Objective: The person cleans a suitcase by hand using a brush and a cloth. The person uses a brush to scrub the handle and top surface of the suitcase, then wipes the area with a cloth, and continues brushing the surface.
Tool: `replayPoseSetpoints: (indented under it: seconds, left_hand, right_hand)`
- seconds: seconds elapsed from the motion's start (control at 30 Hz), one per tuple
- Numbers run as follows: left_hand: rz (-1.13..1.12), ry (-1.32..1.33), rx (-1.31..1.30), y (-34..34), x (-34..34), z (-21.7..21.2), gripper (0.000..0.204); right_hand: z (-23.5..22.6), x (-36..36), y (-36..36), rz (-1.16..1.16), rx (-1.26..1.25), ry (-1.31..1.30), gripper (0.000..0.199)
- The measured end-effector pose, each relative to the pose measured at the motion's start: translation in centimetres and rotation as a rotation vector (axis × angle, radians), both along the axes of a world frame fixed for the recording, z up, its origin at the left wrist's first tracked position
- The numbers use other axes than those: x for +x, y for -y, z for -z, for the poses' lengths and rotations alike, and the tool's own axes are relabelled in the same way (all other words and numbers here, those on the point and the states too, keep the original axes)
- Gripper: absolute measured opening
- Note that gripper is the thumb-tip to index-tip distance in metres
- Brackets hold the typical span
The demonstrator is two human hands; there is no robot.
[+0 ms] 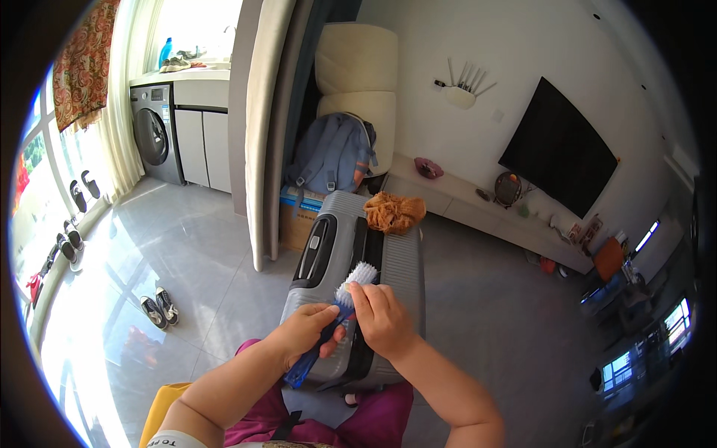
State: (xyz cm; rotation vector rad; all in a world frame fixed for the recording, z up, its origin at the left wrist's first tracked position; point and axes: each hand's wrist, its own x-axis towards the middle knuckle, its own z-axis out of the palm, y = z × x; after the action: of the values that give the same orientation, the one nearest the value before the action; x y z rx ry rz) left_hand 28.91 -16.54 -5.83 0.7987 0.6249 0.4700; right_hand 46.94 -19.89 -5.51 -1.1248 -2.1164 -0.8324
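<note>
I see a person with both hands over a big grey suitcase (403, 276), and between these hands there is a brush (357, 278) with white bristles and a blue handle. The left hand (312, 330) is closed around the blue handle, whose lower end points toward the near left. The right hand (385, 321) has its fingers bent, with the tips at the white bristles; I cannot tell whether it pinches them or only touches them. The brush is tilted, the bristles toward the far right, above the near half of the suitcase.

On the far end of the suitcase lies a crumpled brown cloth (396, 213). Behind it, a blue-grey backpack (332, 153) leans against cream cushions (358, 63), and a cardboard box (299, 224) is under the backpack. To the left, beyond the long curtain (263, 134), I see a washing machine (155, 134) and a worktop (205, 73) which carries a blue bottle (166, 52). A pair of dark shoes (160, 308) stands on the shiny floor (216, 287) at the left. On the far right, a long low cabinet (467, 207) runs along the wall, below a black television (564, 149).
</note>
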Motion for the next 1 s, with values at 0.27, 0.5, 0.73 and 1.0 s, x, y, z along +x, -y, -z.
replayPoseSetpoints:
  seconds: [0.27, 0.5, 0.73, 1.0]
  left_hand:
    - [-0.005, -0.027, 0.001, -0.4, -0.2, -0.2, 0.028]
    - [0.027, -0.060, 0.078, -0.2, -0.3, -1.1, 0.030]
    - [0.001, -0.127, 0.199, -0.2, -0.2, -0.9, 0.032]
    - [0.017, -0.110, 0.160, -0.5, 0.1, -0.6, 0.031]
  right_hand:
    - [-0.2, 0.2, -0.1, 0.043, -0.001, 0.015, 0.034]
    - [0.3, 3.1, -2.0, 0.059, 0.037, -0.029, 0.034]
    - [-2.2, 1.6, -2.7, -0.023, 0.008, -0.005, 0.031]
    - [-1.0, 3.5, -2.7, 0.051, 0.052, -0.041, 0.034]
